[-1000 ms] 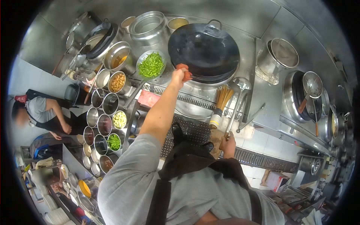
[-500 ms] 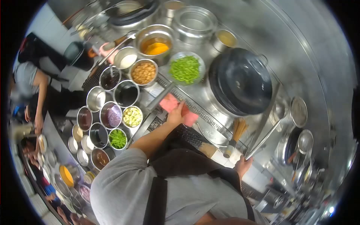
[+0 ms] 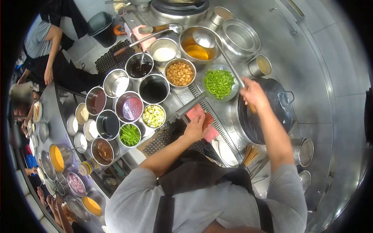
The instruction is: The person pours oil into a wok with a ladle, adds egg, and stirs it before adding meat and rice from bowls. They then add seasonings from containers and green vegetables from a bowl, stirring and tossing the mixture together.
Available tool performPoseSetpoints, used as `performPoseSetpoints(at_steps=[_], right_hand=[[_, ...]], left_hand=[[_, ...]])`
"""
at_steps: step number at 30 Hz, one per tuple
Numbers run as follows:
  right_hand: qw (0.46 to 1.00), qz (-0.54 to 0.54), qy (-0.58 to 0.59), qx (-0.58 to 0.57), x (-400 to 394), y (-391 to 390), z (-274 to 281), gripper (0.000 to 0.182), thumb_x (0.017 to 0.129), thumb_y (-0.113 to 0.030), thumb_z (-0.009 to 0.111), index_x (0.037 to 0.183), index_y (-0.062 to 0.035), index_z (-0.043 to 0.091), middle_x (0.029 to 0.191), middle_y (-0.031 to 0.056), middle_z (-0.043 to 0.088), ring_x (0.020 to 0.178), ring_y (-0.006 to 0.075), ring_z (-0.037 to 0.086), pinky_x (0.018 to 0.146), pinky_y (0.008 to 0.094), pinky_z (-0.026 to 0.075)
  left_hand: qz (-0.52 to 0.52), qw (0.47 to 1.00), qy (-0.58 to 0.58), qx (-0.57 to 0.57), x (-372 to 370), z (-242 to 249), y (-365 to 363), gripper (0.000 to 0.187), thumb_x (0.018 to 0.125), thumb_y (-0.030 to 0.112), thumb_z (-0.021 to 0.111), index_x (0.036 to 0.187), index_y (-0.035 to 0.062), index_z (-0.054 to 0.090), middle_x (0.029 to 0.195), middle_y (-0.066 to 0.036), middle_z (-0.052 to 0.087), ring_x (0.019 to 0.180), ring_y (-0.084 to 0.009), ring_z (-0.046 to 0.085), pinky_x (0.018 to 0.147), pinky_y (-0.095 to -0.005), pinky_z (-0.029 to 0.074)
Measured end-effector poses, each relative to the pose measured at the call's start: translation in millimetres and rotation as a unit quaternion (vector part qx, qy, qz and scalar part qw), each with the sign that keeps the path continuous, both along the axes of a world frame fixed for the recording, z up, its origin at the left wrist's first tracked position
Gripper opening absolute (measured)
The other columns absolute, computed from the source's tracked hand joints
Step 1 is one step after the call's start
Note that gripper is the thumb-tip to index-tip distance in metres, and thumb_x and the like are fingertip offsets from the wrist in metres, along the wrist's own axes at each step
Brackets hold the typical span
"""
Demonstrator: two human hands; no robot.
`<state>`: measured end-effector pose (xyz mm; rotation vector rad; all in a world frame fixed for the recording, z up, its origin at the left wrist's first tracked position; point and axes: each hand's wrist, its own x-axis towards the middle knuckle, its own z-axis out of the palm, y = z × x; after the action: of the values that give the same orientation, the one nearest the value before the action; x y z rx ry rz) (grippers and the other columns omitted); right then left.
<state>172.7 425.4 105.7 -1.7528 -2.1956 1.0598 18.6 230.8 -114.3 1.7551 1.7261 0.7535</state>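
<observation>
ok so the right hand (image 3: 254, 95) has its fingers closed round the handle of a long steel ladle with a wooden end (image 3: 203, 38). the wooden end pokes out below those fingers, and the round scoop is well away from them, up and to the left, over a wide steel bowl with orange liquid in it (image 3: 183, 43). can't tell if it's actually dipping in. just below the right fingers and off to their right there's a big black wok with a loop handle (image 3: 268, 112), and a small steel pot of yellowish liquid (image 3: 261, 66) is a bit above them. the left hand (image 3: 196, 130) is on a folded pink cloth (image 3: 211, 134) at the edge of the steel surface (image 3: 229, 112), fingers a bit spread and touching it, but i can't tell if they're pinching any of it. right above the left fingers is the thick grey handle of a strainer full of chopped greens (image 3: 190, 105), with its round part sitting between the two hands. further up and left of the left fingers is a steel pot of brown chunks (image 3: 180, 73).
</observation>
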Motion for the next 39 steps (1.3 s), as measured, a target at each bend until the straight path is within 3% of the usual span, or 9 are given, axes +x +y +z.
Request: performPoseSetpoints(at_steps=[12, 13, 16, 22, 25, 27, 34, 36, 39], right_hand=[[0.956, -0.049, 0.232, -0.174, -6.9, 35.2, -19.5, 0.053, 0.075, -0.002, 0.059, 0.125, 0.01, 0.044, 0.075, 0.0111, 0.06, 0.047, 0.016, 0.054, 0.039, 0.0282, 0.044], [0.935, -0.064, 0.293, -0.189, 1.4, 29.7, -28.2, 0.051, 0.076, -0.003, 0.06, 0.123, 0.0083, 0.045, 0.075, 0.0108, 0.06, 0.047, 0.0156, 0.054, 0.039, 0.0274, 0.044], [0.887, -0.085, 0.401, -0.213, 22.4, 6.5, -40.0, 0.043, 0.077, -0.005, 0.062, 0.115, 0.0052, 0.046, 0.077, 0.0111, 0.062, 0.049, 0.015, 0.055, 0.04, 0.0254, 0.045], [0.793, -0.172, 0.555, -0.184, 61.8, -36.2, -49.8, 0.043, 0.079, -0.003, 0.059, 0.119, 0.0075, 0.044, 0.084, 0.015, 0.061, 0.051, 0.0148, 0.055, 0.038, 0.0217, 0.044], [0.755, -0.177, 0.603, -0.185, 106.5, -52.5, -59.3, 0.059, 0.078, -0.005, 0.062, 0.128, 0.011, 0.037, 0.088, 0.0186, 0.063, 0.052, 0.0171, 0.056, 0.041, 0.0264, 0.045], [0.698, -0.146, 0.675, -0.191, 137.1, -81.1, -45.9, 0.05, 0.079, -0.005, 0.06, 0.123, 0.01, 0.043, 0.088, 0.0174, 0.062, 0.052, 0.0165, 0.056, 0.041, 0.0263, 0.045], [0.829, -0.277, 0.486, -0.013, 262.0, -163.9, -7.4, 0.047, 0.079, -0.005, 0.059, 0.123, 0.0064, 0.046, 0.088, 0.0117, 0.061, 0.051, 0.0137, 0.054, 0.039, 0.024, 0.042], [0.857, -0.313, 0.41, 0.005, 300.0, -170.2, -19.3, 0.052, 0.078, -0.004, 0.06, 0.126, 0.0075, 0.043, 0.086, 0.0111, 0.061, 0.051, 0.0142, 0.054, 0.041, 0.0261, 0.043], [0.941, -0.305, 0.106, 0.099, 352.5, -179.3, -46.6, 0.055, 0.078, -0.005, 0.059, 0.13, 0.0052, 0.044, 0.081, 0.0162, 0.064, 0.055, 0.0216, 0.06, 0.054, 0.0352, 0.049]], left_hand=[[0.225, 0.854, 0.075, -0.463, -111.4, -193.0, -300.0, 0.031, 0.08, 0.028, 0.054, 0.101, 0.0107, 0.069, 0.106, -0.019, 0.065, 0.103, -0.0339, 0.061, 0.089, -0.0433, 0.049], [0.19, 0.835, 0.084, -0.51, -107.7, -119.5, -296.2, 0.035, 0.08, 0.026, 0.051, 0.105, 0.0078, 0.068, 0.114, -0.019, 0.062, 0.11, -0.0309, 0.059, 0.092, -0.0402, 0.048], [0.1, 0.802, 0.123, -0.576, -109.9, -272.1, -393.1, 0.043, 0.078, 0.025, 0.052, 0.111, 0.0001, 0.064, 0.123, -0.02, 0.057, 0.116, -0.0314, 0.055, 0.097, -0.0374, 0.045], [0.133, 0.781, 0.084, -0.605, -112.3, -182.0, -327.9, 0.045, 0.075, 0.025, 0.052, 0.11, -0.0019, 0.064, 0.117, -0.025, 0.059, 0.113, -0.0324, 0.057, 0.096, -0.0379, 0.045], [-0.075, 0.857, 0.175, -0.478, -126.2, -188.0, -274.9, 0.042, 0.075, 0.027, 0.051, 0.101, -0.001, 0.067, 0.103, -0.024, 0.065, 0.101, -0.0352, 0.062, 0.09, -0.0393, 0.048], [0.099, 0.878, 0.129, -0.45, -119.7, -197.5, -235.4, 0.04, 0.075, 0.03, 0.052, 0.097, 0.0006, 0.067, 0.099, -0.021, 0.067, 0.098, -0.0336, 0.064, 0.086, -0.0395, 0.05], [-0.16, 0.899, 0.17, -0.371, -17.8, -187.7, -137.9, 0.026, 0.079, 0.025, 0.057, 0.093, 0.0052, 0.066, 0.081, -0.017, 0.067, 0.07, -0.0276, 0.067, 0.066, -0.0372, 0.054], [0.019, 0.83, -0.2, -0.521, 29.2, -265.8, -147.1, 0.014, 0.08, 0.016, 0.062, 0.087, 0.0042, 0.065, 0.081, -0.015, 0.066, 0.068, -0.0229, 0.067, 0.059, -0.037, 0.055], [0.063, 0.783, -0.253, -0.566, 137.2, -250.4, -162.3, 0.009, 0.081, 0.008, 0.064, 0.089, 0.0054, 0.064, 0.082, -0.011, 0.064, 0.066, -0.0205, 0.064, 0.054, -0.0355, 0.054]])
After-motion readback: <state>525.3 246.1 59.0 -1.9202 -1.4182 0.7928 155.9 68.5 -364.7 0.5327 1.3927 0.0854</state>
